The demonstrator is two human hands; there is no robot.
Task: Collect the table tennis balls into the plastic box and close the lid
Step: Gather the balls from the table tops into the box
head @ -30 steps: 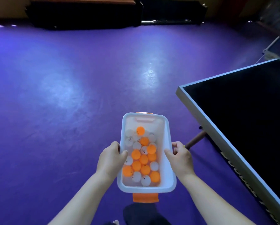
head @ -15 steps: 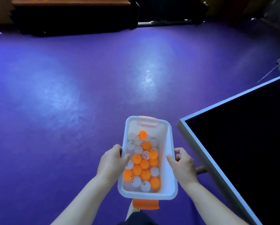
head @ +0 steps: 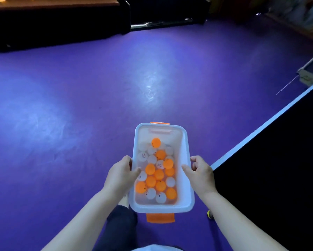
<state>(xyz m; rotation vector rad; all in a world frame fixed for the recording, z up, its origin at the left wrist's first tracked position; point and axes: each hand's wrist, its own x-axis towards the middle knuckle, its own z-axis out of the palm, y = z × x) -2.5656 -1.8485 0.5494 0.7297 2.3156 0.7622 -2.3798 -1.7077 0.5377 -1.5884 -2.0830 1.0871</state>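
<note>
Flooring [head: 79,124] in glossy purple fills most of the view, with pale glare patches across it. At the right, the dark top of a table tennis table [head: 279,169] cuts in, edged by a white line.

The plastic box [head: 187,187] is held in the air at waist height over the floor, just left of the table's corner, with its long axis pointing away from the person. It is translucent white, open-topped, with an orange latch [head: 160,218] hanging at the near end and a second one [head: 160,122] at the far end. No lid is in view.

The left hand [head: 121,174] grips the left long rim, thumb hooked over the edge into the box. The right hand [head: 201,174] grips the right long rim the same way, fingers curled round the outer lip.

The table tennis balls [head: 158,173], orange and white, lie loose in the bottom, bunched toward the near end.

Box and load are probably very light, so weight is no worry. The thin walls likely flex when squeezed, and the balls will roll and bounce at any tilt. Holding both long rims near the middle, as now, looks like the steadiest grip; a level carry should keep them from hopping out.
</note>
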